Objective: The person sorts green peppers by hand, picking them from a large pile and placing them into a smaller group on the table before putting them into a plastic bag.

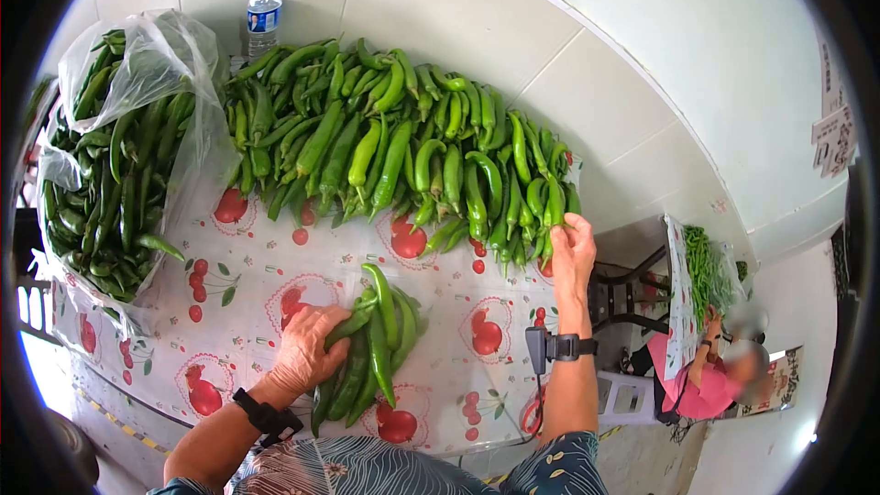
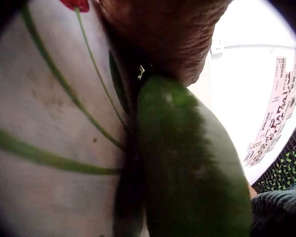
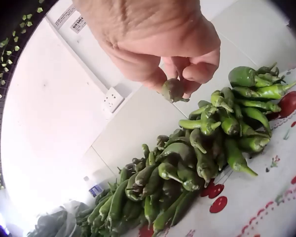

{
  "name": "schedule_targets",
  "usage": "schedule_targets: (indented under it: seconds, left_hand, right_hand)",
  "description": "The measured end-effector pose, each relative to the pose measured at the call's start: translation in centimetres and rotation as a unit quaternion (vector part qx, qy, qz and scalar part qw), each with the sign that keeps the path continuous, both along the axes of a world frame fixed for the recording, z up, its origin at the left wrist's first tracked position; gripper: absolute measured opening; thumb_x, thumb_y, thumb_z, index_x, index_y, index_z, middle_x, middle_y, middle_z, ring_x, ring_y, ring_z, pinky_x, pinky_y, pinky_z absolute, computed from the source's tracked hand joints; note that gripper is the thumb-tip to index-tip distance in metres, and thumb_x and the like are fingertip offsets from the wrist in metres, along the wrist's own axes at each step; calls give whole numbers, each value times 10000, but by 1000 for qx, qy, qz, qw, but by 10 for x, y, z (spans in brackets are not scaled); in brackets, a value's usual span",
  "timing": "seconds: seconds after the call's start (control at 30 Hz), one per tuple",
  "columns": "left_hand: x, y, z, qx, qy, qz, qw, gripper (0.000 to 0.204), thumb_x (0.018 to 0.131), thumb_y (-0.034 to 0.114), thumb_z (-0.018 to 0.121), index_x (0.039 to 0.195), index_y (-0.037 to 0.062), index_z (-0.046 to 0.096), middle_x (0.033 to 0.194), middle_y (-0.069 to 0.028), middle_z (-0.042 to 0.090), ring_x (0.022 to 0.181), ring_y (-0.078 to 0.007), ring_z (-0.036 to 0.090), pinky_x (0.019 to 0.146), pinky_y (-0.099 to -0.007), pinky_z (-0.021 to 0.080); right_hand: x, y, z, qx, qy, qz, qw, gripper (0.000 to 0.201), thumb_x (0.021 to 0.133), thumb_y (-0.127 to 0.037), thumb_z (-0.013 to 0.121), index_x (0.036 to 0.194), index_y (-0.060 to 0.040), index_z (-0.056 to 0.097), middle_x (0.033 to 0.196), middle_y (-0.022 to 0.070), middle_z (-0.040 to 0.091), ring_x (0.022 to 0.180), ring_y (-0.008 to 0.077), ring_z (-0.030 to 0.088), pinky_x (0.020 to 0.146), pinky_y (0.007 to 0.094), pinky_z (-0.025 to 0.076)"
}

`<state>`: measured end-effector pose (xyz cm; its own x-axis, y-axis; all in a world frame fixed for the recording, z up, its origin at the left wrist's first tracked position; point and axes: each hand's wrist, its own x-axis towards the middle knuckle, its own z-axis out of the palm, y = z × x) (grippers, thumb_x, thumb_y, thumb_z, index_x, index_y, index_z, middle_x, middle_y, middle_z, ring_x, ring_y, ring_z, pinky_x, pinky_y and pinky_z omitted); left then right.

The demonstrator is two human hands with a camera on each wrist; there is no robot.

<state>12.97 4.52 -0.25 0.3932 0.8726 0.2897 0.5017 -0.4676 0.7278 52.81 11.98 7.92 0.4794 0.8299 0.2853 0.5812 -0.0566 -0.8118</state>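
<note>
At the right end of a long pile of green peppers [image 1: 394, 147], the right hand [image 1: 573, 261] is raised with bent fingertips. In the right wrist view that hand [image 3: 163, 44] pinches one pepper [image 3: 172, 90], its stem end showing, above the piled peppers [image 3: 180, 163]. The left hand [image 1: 310, 348] grips the upper left of a small bunch of peppers [image 1: 380, 339] near the front of the table. Seen from the left wrist, a large pepper [image 2: 187, 158] lies close beside the hand [image 2: 163, 34]; most of the fingers are hidden there.
A clear plastic bag [image 1: 188, 142] full of darker peppers stands at the left. Behind the pile, a water bottle [image 1: 263, 14] is near the tiled wall [image 1: 458, 18]. A patterned cloth [image 1: 247, 312] covers the table. Another person [image 1: 701, 380] in pink sits at a second table at right.
</note>
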Motion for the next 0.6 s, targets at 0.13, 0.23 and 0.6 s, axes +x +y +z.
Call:
schedule_targets:
  seconds: [0.13,0.23,0.6]
  left_hand:
    - [-1,0,3,-11,12,2,1000,440,721,107,679,1140,56,556,1049,-137,626,937,-328,585,842,-424,464]
    - [1,0,1,-5,13,7,1000,446,716,106,683,1140,57,556,1044,-137,626,932,-328,587,839,-426,465]
    - [1,-1,2,-10,7,5,1000,444,716,101,684,1140,56,560,1044,-139,632,931,-330,595,839,-432,467]
  right_hand:
    - [16,35,-11,-14,-73,2,997,328,850,-92,630,1159,-11,553,943,129,670,846,205,641,772,328,503]
    - [22,58,-18,-41,-143,-6,989,320,838,-123,632,1137,-36,556,931,142,677,844,254,656,775,370,503]
    - [-13,61,3,-123,-326,4,937,285,828,-123,623,1104,-70,569,992,174,659,915,366,629,789,449,489]
